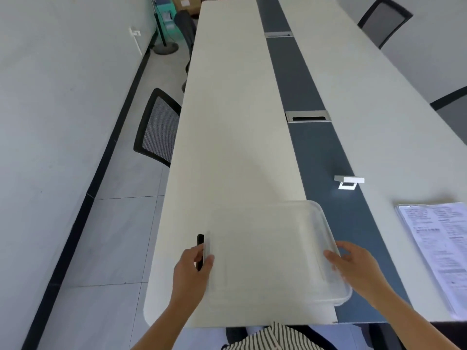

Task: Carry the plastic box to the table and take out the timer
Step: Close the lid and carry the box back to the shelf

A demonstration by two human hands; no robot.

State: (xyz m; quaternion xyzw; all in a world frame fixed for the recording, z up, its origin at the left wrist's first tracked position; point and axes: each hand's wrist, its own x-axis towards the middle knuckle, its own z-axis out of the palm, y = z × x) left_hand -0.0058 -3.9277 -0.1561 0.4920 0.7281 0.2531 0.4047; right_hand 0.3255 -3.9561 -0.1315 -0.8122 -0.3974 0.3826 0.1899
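Observation:
A clear plastic box (273, 251) rests on the near end of the long white table (227, 147), and I can see nothing inside it. My left hand (192, 269) grips its left side, fingers around a black clip (200, 239) on the rim. Over the right rim, the thumb of my right hand (353, 263) lies on top and the fingers go down the outer wall. A small white device with a fold-out stand (349, 182), likely the timer, stands on the table's dark blue middle strip, beyond the box and apart from it.
A stack of printed sheets in plastic sleeves (439, 248) lies at the right. Metal cable hatches (308, 116) sit in the blue strip. Mesh-backed chairs (158, 127) stand along both long sides. A tiled floor and a wall are at the left.

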